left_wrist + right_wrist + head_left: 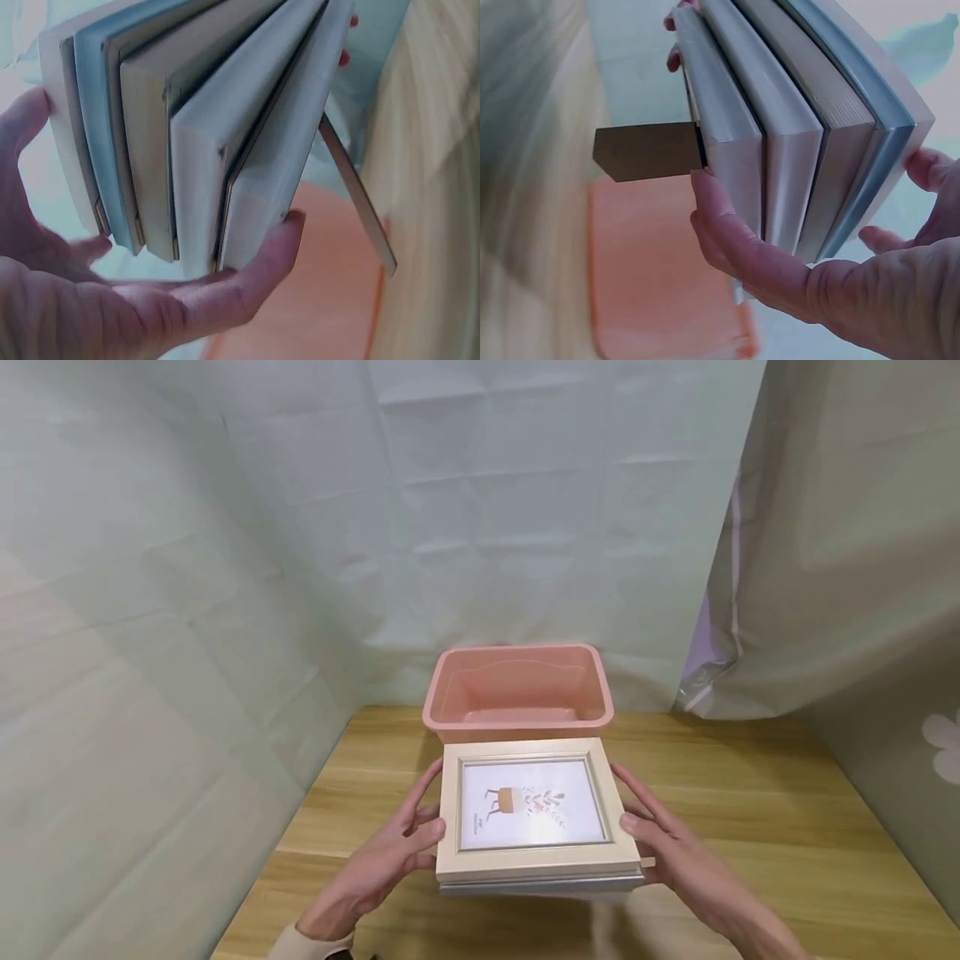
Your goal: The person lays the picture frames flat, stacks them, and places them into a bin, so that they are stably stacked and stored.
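Both hands hold a stack of several picture frames between them, in front of the pink bin. On top lies a cream picture frame (536,862) with a plant drawing facing up. Below it the left wrist view shows a light blue frame (97,135), a beige one (146,150) and white ones. My left hand (382,864) grips the stack's left side, thumb at the top frame's edge, fingers reaching underneath. My right hand (678,852) grips the right side the same way. A flat brown stand leg (649,152) sticks out from the lowest frame.
The pink plastic bin (517,726) stands on the wooden table (697,777) just beyond the stack, its open top facing up. Pale sheeting (480,543) hangs behind and along the left side. A grey-brown curtain (840,568) hangs at the right.
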{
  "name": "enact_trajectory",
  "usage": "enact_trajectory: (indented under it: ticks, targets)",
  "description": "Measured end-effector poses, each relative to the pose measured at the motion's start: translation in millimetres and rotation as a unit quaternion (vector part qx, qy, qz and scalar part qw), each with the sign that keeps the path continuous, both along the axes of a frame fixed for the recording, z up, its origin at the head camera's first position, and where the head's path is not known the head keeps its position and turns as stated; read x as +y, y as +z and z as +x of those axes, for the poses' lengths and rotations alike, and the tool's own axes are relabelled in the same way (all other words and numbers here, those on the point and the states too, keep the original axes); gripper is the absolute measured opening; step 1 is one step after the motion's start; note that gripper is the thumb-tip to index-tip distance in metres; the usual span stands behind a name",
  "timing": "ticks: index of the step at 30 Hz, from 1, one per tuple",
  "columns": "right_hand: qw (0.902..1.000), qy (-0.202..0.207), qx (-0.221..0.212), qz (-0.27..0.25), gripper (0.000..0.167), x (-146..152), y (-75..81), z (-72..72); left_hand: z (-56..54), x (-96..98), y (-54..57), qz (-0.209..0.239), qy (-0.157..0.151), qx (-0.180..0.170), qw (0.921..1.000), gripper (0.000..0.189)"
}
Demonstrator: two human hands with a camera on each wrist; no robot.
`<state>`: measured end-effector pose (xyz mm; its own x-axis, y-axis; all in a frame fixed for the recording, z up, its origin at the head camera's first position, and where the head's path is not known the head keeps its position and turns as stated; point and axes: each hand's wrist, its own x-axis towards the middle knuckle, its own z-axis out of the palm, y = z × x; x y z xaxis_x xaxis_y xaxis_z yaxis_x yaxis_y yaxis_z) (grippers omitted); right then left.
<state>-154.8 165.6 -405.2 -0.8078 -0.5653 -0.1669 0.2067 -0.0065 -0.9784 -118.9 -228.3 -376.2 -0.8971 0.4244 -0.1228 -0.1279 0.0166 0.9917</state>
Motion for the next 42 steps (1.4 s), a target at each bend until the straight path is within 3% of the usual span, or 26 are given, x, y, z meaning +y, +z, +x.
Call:
enact_trajectory:
  ticks: [4, 9, 15, 24, 28, 32, 37, 42]
  targets:
    - [0.9992, 0.012, 0.037, 0.007, 0.067, 1.7, 15.1, -0.1, 1.7, -4.3, 13.2, -0.008, -0.026, 0.056, 0.9981, 0.097]
    - [0.9984, 0.01, 0.048, 0.03, 0.067, 1.6, 28.6, -4.1, -1.7, -5.9, 24.2, -0.025, -0.03, 0.104, 0.9938, 0.101]
    - [0.9976, 0.014, 0.065, 0.018, 0.066, 5.5, 50.7, -17.4, -15.1, -3.3, 46.6, -0.052, -0.018, 0.101, 0.9934, 0.104]
    - [0.9937, 0.016, 0.104, 0.038, 0.065, 11.2, 97.5, -41.3, -32.7, 0.9, 90.3, -0.044, -0.014, 0.102, 0.9938, 0.105]
    - [0.9929, 0.019, 0.112, 0.036, 0.067, 9.0, 119.0, -60.0, -50.7, 0.7, 109.6, -0.049, 0.0, 0.105, 0.9933, 0.103]
    - [0.9946, 0.027, 0.098, 0.021, 0.067, 3.4, 131.3, -83.0, -76.5, 0.8, 118.3, -0.049, 0.005, 0.099, 0.9938, 0.097]
    - [0.9951, 0.021, 0.092, 0.031, 0.068, -3.7, 132.0, -111.9, -113.8, 0.2, 113.0, -0.052, 0.008, 0.077, 0.9957, 0.089]
    - [0.9956, 0.02, 0.084, 0.036, 0.069, -9.4, 117.0, -143.9, -146.2, 0.9, 96.9, -0.042, 0.019, 0.034, 0.9983, 0.079]
